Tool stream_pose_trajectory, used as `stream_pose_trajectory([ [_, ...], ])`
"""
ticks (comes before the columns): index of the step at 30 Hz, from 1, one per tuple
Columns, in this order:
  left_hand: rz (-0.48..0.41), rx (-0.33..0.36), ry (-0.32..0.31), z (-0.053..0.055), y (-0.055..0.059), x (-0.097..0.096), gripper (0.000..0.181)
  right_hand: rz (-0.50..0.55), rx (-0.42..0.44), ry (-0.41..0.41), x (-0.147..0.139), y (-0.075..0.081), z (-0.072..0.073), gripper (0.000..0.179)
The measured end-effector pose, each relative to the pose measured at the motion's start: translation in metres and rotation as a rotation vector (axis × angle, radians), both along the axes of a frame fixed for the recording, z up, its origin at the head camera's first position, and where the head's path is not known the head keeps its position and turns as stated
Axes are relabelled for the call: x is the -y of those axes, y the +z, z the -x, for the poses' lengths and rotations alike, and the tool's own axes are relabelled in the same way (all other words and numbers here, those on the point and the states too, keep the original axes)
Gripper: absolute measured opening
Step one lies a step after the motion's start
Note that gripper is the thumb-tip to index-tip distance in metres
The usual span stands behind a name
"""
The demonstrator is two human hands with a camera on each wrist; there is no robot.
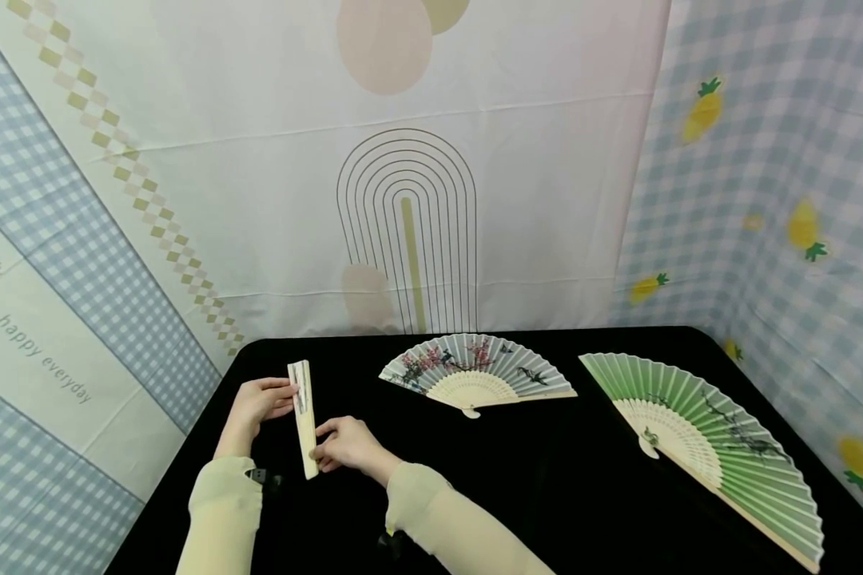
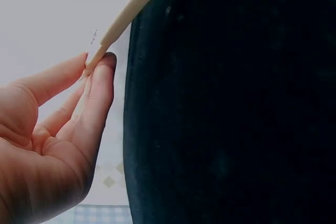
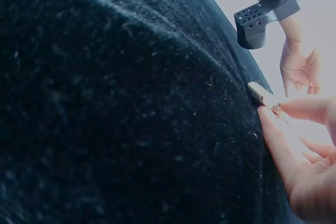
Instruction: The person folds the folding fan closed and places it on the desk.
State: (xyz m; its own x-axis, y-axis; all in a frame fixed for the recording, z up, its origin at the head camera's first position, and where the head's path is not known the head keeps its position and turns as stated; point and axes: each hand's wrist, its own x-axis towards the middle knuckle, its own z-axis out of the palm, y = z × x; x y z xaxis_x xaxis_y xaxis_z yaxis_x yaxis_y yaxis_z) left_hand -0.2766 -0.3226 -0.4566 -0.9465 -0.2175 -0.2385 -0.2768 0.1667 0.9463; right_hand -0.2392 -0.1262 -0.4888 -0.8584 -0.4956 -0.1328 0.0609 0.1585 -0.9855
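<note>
A folded hand fan (image 1: pixel 305 427) with pale ribs is held up over the left part of the black table. My left hand (image 1: pixel 257 403) pinches its upper end between thumb and fingers; the left wrist view shows this grip on the fan (image 2: pixel 131 11) up close. Lower down, my right hand (image 1: pixel 352 446) pinches the fan near its pivot end. In the right wrist view the pivot rivet of the fan (image 3: pixel 256 92) shows beside the right thumb and fingertip, with the left hand (image 3: pixel 300 71) behind.
An open white fan with pink blossoms and birds (image 1: pixel 478 359) lies at the table's back middle. To the right is an open green fan (image 1: pixel 755 455), its pivot toward the left. Patterned cloth (image 1: pixel 273 224) hangs behind the black table (image 1: pixel 518 495) and along both sides.
</note>
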Motion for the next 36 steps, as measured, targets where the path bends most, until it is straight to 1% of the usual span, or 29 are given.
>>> stream_pose_trajectory([
  [6, 0.033, 0.030, -0.011, -0.001, -0.004, 0.002, 0.046, -0.047, -0.009, 0.027, 0.001, 0.002, -0.001, 0.027],
  [12, 0.073, 0.043, -0.015, -0.002, -0.007, 0.004, 0.045, -0.071, -0.026, 0.033, 0.002, 0.002, -0.002, 0.030],
  [21, 0.127, 0.062, -0.012, 0.001, -0.014, 0.005, 0.042, -0.069, -0.035, 0.034, 0.003, 0.000, -0.001, 0.027],
  [25, 0.134, 0.064, 0.005, 0.000, -0.013, 0.005, 0.039, -0.067, -0.034, 0.050, 0.001, -0.001, 0.001, 0.026],
  [27, 0.127, 0.047, 0.023, -0.001, -0.009, 0.005, 0.038, -0.070, -0.039, 0.061, -0.001, 0.000, 0.004, 0.025],
  [29, 0.121, 0.020, 0.039, -0.001, -0.002, 0.006, 0.039, -0.069, -0.055, 0.069, -0.005, 0.002, 0.010, 0.026],
  [32, 0.125, -0.025, 0.041, 0.002, 0.013, 0.006, 0.043, -0.075, -0.095, 0.073, -0.015, 0.009, 0.023, 0.027],
  [36, 0.155, -0.042, 0.025, 0.007, 0.034, 0.004, 0.049, -0.097, -0.151, 0.079, -0.031, 0.022, 0.041, 0.030],
])
